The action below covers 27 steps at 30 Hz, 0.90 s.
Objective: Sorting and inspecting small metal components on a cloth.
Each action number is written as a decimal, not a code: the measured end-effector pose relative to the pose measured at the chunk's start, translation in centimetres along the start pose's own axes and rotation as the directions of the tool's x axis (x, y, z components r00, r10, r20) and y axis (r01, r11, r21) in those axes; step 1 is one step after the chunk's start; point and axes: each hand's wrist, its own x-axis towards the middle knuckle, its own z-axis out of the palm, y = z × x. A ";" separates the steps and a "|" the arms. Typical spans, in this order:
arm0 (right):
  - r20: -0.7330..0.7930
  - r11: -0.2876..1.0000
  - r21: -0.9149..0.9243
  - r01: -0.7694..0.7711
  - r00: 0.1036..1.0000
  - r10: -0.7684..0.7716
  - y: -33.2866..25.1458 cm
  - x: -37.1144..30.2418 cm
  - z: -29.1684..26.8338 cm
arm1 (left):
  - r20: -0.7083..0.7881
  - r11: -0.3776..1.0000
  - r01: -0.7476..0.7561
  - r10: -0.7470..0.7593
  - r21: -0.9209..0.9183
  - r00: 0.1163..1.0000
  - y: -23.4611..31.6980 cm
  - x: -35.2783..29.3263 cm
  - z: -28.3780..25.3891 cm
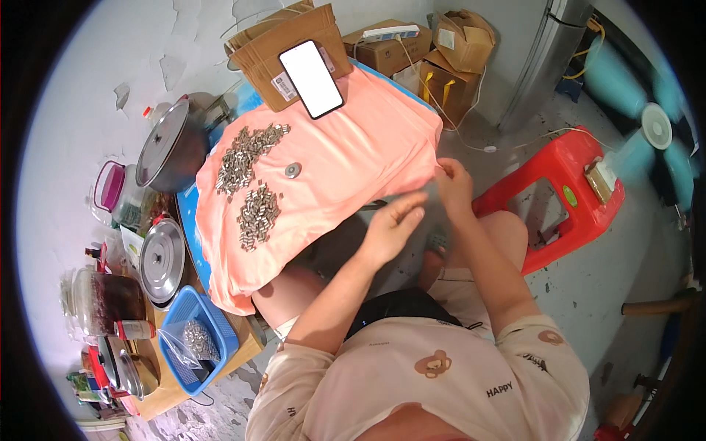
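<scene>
A peach-pink cloth [353, 140] covers the table. My right hand [455, 185] is closed at its right corner, thumb and fingers pinching the edge. In front of the table my left hand [393, 229] hovers with fingers stretched out and holds nothing. Two heaps of small metal cylinders lie on the cloth, a larger far heap [246, 158] and a smaller near heap [257, 218]. To their right is a small round metal disc [293, 170]. A phone with a blank white screen [312, 79] leans against a cardboard box [254, 55] at the back.
On the left stand a lidded pot [168, 143], a steel lid [162, 257], jars [110, 301] and a blue basket [170, 345] with a bag of metal pieces [198, 340]. Rightward are a red stool [537, 253], a spinning fan [656, 126], a cable and more cardboard boxes [463, 44].
</scene>
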 end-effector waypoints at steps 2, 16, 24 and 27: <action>0.061 0.995 0.049 0.084 0.994 -0.087 -0.9 -0.3 -0.9 | 0.055 0.991 0.069 -0.063 -0.111 0.997 -3.1 0.2 0.4; 0.407 0.940 0.340 0.010 0.900 -0.157 -6.8 1.5 -4.2 | -0.104 0.992 -0.085 0.074 -0.097 0.992 4.6 5.0 0.7; 0.639 0.944 0.194 0.268 0.695 -0.329 -8.8 0.4 -1.7 | -0.268 0.860 -0.054 -0.097 -0.507 0.959 5.3 11.2 -2.3; 0.658 0.840 0.142 0.523 0.584 -0.475 -8.9 1.1 -1.7 | -0.268 0.713 -0.033 -0.220 -0.701 0.938 4.8 12.1 -3.1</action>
